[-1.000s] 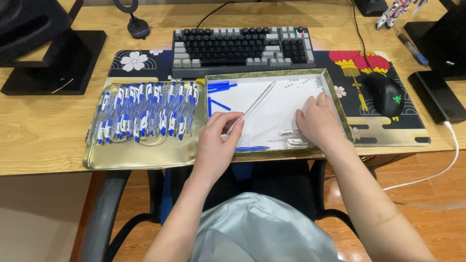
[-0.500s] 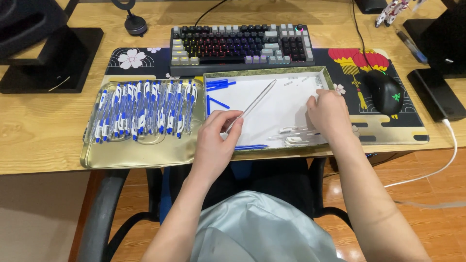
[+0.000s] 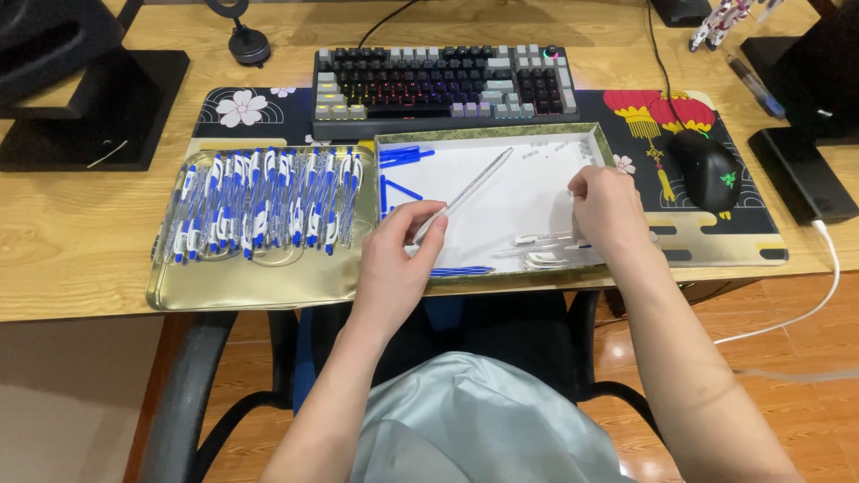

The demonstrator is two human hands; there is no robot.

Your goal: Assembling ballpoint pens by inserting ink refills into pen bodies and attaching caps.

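Presently we list, largest first: 1 wooden desk [image 3: 72, 259] filling the upper two thirds of the frame. 1 patterned desk mat [image 3: 716, 241] across its middle, with flowers at upper left and red lanterns at right. 1 keyboard [image 3: 443, 89] at top centre, its keys lit. 1 gold tray [image 3: 250, 286] at left of centre, holding a row of assembled blue-and-white pens [image 3: 259, 206] laid side by side. 1 white-lined tray [image 3: 528, 192] at centre, just beside the gold one; loose blue refills [image 3: 403, 156] lie along its left side and near edge, clear pen parts [image 3: 546, 250] at its lower right. 1 black mouse [image 3: 707, 170] on the mat at right.

Our left hand [image 3: 394, 264], lower centre, pinches the near end of 1 clear pen barrel [image 3: 465, 192], which slants up and right over the white tray. Our right hand [image 3: 608, 210] hangs over the tray's right side, fingers curled together just above the clear parts; whether it grips anything we cannot tell.
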